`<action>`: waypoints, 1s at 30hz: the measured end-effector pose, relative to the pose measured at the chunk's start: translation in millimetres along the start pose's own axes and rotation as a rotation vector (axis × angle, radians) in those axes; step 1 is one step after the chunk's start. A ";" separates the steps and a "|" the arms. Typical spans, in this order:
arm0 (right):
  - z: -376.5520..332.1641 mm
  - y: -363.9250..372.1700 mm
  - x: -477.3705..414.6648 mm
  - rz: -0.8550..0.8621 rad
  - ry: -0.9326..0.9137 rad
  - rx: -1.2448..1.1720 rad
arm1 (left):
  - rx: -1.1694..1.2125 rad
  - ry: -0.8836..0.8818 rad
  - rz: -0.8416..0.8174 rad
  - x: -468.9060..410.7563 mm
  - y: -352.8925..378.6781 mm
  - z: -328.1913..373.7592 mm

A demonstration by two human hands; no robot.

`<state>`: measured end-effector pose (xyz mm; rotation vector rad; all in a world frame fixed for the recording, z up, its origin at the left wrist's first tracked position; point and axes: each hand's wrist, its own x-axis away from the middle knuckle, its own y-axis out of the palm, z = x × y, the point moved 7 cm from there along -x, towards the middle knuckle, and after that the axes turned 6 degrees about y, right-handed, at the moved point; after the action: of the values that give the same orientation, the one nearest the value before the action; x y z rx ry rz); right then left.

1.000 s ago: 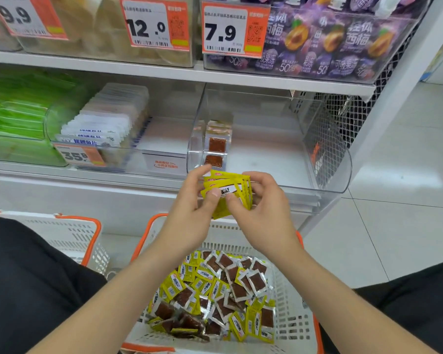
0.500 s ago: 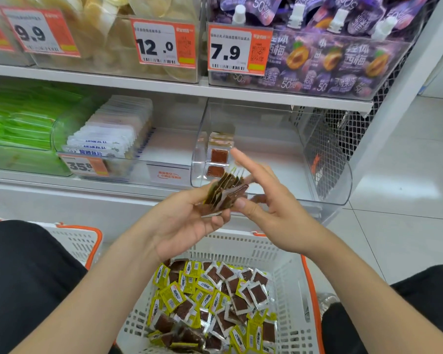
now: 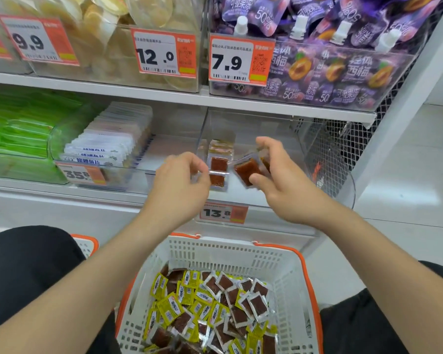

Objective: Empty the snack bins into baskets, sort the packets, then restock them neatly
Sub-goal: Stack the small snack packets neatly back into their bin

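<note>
A clear bin (image 3: 253, 123) on the lower shelf holds a short row (image 3: 218, 166) of packets standing on edge at its front left, brown windows facing out. A white basket (image 3: 241, 251) at six o'clock holds a loose heap (image 3: 207, 302) of yellow and brown packets. The right hand (image 3: 281, 185) grips a small bunch (image 3: 247, 172) of packets at three o'clock of the row, window toward the camera, long axis roughly eleven to five o'clock; the left hand (image 3: 182, 182) curls at nine o'clock of the row, and I cannot tell if it holds anything.
</note>
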<state>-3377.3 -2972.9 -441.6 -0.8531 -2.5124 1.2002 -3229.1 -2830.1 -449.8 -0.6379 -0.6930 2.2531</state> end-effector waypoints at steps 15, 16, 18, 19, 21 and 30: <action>101.2 36.7 -112.1 -0.480 0.180 0.569 | -0.638 0.109 -0.587 -105.9 143.1 -21.2; 103.3 33.5 -112.9 -0.473 0.182 0.558 | -0.631 0.099 -0.546 -107.8 143.7 -24.2; 106.1 27.9 -114.5 -0.462 0.187 0.528 | -0.632 0.089 -0.458 -110.5 140.1 -27.6; 107.0 26.4 -114.3 -0.468 0.191 0.518 | -0.629 0.085 -0.435 -111.1 139.0 -28.9; 106.7 24.3 -112.5 -0.468 0.182 0.533 | -0.625 0.082 -0.433 -109.5 138.7 -31.6; 113.8 28.7 -93.0 -0.656 0.218 0.509 | -0.599 0.105 -0.584 -97.9 156.4 -36.1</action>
<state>-3340.3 -3086.1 -532.5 -0.0183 -1.9220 1.3094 -3216.5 -2987.9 -551.3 -0.7069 -1.3232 1.4598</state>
